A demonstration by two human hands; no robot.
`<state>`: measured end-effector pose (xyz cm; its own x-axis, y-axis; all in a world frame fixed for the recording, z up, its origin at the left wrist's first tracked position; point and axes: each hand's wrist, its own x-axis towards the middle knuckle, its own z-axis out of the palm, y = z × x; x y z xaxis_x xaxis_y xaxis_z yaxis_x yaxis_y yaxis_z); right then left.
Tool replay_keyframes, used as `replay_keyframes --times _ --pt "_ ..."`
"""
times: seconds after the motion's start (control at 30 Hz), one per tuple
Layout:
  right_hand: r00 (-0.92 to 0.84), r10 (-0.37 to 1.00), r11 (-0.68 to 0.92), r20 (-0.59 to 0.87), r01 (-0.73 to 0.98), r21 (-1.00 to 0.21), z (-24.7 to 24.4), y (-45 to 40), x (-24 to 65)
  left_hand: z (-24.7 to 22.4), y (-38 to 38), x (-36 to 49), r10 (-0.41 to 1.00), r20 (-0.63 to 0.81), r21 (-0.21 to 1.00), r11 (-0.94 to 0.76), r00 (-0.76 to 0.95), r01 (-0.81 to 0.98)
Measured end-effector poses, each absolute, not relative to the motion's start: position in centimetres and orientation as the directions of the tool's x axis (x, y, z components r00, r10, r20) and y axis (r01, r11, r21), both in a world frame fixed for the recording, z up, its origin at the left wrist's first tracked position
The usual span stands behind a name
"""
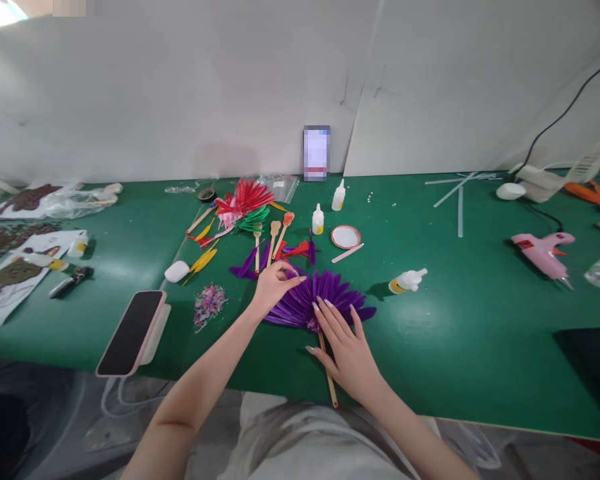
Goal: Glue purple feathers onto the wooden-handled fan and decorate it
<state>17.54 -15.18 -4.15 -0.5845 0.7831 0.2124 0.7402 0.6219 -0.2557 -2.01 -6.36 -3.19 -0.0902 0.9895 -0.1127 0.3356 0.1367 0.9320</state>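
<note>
A purple feather fan (337, 287) lies spread on the green table, its wooden handle (329, 380) pointing toward me. My right hand (344, 340) rests flat over the base of the feathers with its fingers stretched out. At the fan's upper left edge, my left hand (276, 285) has thumb and forefinger pinched together; whatever is between them is too small to make out. Just beyond that hand lie loose purple feathers (245, 267) and wooden sticks (275, 233). A red feather fan (247, 200) and green feathers (254, 219) sit farther back.
White glue bottles (318, 220) stand behind the fan, near a small round dish (345, 237). Another glue bottle (407, 282) lies to the right. A pink glue gun (543, 253) is farther right. On the left are a phone (131, 333), colourful shreds (210, 305) and yellow feathers (201, 261).
</note>
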Motion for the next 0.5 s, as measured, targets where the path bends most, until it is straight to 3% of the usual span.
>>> replay_keyframes --times 0.5 --pt "-0.580 0.785 0.619 0.218 0.738 -0.268 -4.22 -15.21 17.52 -3.17 -6.68 -1.57 0.987 -0.138 0.920 0.161 -0.087 0.357"
